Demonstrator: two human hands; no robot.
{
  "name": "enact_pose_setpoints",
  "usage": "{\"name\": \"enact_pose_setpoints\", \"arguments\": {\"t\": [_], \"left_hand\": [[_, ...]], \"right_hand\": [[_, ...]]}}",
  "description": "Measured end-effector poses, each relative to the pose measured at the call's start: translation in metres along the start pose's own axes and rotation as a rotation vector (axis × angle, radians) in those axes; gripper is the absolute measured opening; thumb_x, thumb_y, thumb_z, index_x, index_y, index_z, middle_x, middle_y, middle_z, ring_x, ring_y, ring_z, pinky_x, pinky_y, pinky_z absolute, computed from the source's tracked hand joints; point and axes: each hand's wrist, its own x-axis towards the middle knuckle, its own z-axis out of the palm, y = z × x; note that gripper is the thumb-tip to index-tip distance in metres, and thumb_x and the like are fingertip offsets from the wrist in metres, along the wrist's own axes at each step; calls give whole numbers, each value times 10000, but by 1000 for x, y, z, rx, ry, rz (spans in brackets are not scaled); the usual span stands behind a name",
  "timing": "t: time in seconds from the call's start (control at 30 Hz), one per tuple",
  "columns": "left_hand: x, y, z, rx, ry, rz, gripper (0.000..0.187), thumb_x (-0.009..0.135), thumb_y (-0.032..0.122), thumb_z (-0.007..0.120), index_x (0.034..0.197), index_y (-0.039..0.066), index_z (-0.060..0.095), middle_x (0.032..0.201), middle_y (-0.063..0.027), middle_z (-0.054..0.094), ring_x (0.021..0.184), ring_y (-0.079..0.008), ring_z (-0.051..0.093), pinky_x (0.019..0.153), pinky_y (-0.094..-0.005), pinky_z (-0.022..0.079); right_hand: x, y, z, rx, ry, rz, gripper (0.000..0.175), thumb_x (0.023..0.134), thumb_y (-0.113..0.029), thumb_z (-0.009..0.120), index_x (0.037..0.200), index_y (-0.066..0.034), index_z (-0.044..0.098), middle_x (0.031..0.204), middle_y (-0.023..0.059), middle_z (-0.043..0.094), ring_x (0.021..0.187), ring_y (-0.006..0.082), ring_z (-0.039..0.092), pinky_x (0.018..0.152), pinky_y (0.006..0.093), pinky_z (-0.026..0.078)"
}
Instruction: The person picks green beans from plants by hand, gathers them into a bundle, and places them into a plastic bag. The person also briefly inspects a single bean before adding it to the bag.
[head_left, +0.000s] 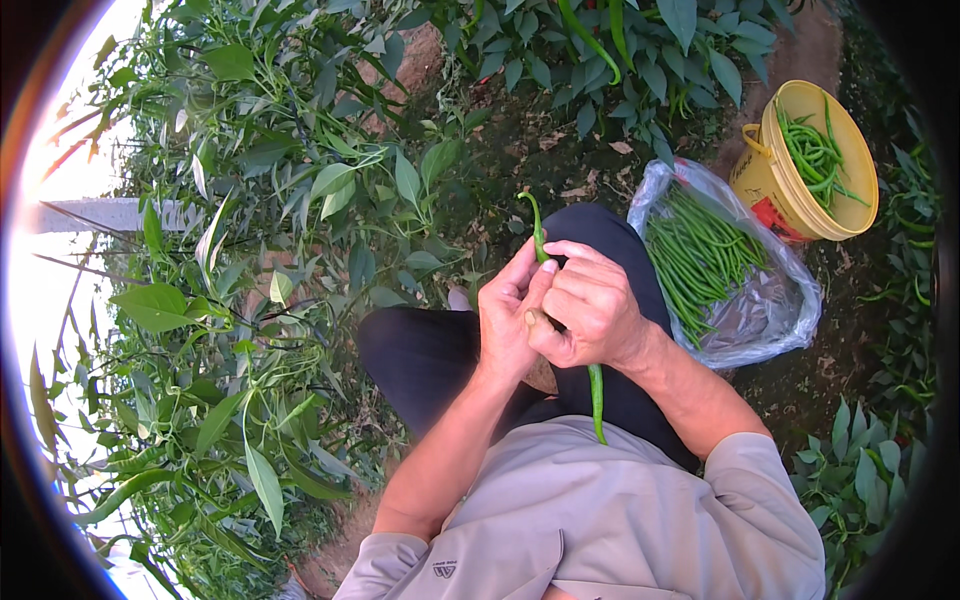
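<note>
Both hands meet in front of my raised knees. My left hand (510, 315) grips a slender green chili pepper (537, 223) between thumb and fingers, its curved stem end pointing up. My right hand (592, 304) is curled against the left, its fingertips touching the same pepper. A light-brown round-ended object (531, 318) pokes out of the right fist; the rest of it is hidden. Below that fist hangs a green pepper length (597, 405), reaching my grey shirt. Whether it belongs to the upper pepper cannot be told.
To the right, a clear plastic bag (780, 319) lies open with many long green peppers (697, 255) inside. Beyond it, a yellow bucket (757, 184) leans over, holding more peppers (814, 154). Pepper plants (300, 180) crowd the left, top and right. A pale post (112, 215) stands far left.
</note>
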Motion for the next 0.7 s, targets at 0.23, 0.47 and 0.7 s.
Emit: {"name": "enact_pose_setpoints", "arguments": {"t": [0.23, 0.47, 0.7], "left_hand": [[-1, 3, 1, -13, 4, -48, 430, 1069, 49, 579, 1486, -41, 525, 1197, -56, 687, 986, -71, 624, 845, -235, 532], [1, 2, 4, -18, 7, 3, 437, 1070, 54, 580, 1490, -46, 517, 1192, -52, 687, 987, -67, 618, 843, -228, 527], [2, 4, 5, -2, -6, 2, 439, 1072, 51, 575, 1496, -42, 514, 1191, -46, 683, 975, -62, 611, 831, -222, 520]], "right_hand": [[-1, -1, 4, -31, 67, -15, 164, 701, -105, 710, 600, -29, 604, 598, 112, 572, 557, 275, 571, 874, 464, 611], [0, -1, 3, -7, 83, 3, 170, 702, -97, 700, 591, -31, 588, 582, 104, 550, 546, 263, 562, 900, 492, 612], [3, -1, 0, 8, 61, 14, 170, 688, -104, 714, 593, -39, 589, 574, 96, 544, 537, 267, 565, 885, 486, 614]]}}
